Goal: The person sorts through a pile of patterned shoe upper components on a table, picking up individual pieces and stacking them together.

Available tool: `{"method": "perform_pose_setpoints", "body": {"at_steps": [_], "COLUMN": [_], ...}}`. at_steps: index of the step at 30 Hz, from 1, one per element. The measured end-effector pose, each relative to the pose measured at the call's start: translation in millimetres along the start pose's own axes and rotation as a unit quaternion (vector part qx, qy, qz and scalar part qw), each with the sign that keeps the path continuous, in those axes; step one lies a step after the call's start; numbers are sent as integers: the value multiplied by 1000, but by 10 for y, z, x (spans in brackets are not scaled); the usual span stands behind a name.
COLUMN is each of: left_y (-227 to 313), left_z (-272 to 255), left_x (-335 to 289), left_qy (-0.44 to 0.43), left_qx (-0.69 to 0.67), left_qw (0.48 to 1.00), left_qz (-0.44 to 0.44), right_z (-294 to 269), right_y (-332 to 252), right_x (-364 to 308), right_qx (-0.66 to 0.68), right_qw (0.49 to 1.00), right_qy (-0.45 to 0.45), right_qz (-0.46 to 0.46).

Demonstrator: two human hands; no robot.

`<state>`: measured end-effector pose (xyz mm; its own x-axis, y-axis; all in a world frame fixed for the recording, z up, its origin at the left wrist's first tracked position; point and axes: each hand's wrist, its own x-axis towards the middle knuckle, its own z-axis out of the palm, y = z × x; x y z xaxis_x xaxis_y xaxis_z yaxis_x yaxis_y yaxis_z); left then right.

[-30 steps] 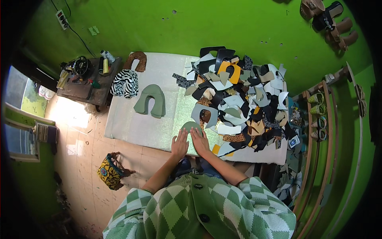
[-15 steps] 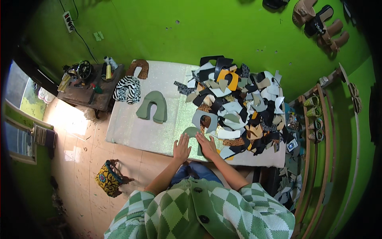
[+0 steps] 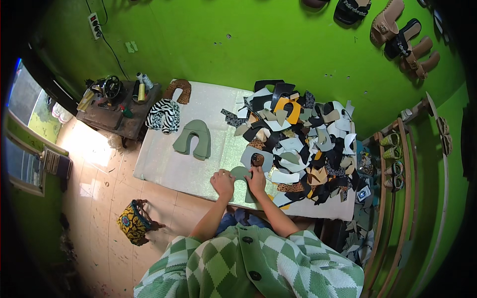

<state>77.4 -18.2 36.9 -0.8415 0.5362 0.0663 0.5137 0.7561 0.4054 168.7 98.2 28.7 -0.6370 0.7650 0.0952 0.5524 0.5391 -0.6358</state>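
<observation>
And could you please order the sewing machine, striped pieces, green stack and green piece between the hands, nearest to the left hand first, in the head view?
1. Green piece: touching left hand, on its right
2. Green stack: ahead, left
3. Striped pieces: beyond the stack, farther left
4. Sewing machine: far upper left

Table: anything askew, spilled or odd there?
The table looks messy at right: the pile lies jumbled at all angles, colours mixed, unlike the tidier green stack at left.
</observation>
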Motion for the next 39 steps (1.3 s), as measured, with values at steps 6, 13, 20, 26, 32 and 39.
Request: {"method": "perform_pose_setpoints", "body": {"at_steps": [6,13,20,26,32,39], "left_y": [-30,-213,-369,-264,-433,-665], "left_z": [-19,60,121,76,130,-24], "left_x": [50,133,223,262,236,451], "left_qy": [-24,-115,-174,-172,-155,-253], "left_qx": [-56,-81,-151,-132,-189,-393], "left_qw": [992,979,960,964,963,867], "left_qz": [-113,-147,-159,-157,-111,-171], "right_z": [104,136,76,-47,-146,-186], "right_y": [180,172,152,237,382,499], "right_x": [15,37,-9,29,165,435], "right_qx": [-5,-78,-72,-26,54,279], "right_qw": [999,990,993,995,985,901], "right_qy": [-4,-67,-74,-87,-143,-297], "right_qz": [43,93,64,45,78,150]}}
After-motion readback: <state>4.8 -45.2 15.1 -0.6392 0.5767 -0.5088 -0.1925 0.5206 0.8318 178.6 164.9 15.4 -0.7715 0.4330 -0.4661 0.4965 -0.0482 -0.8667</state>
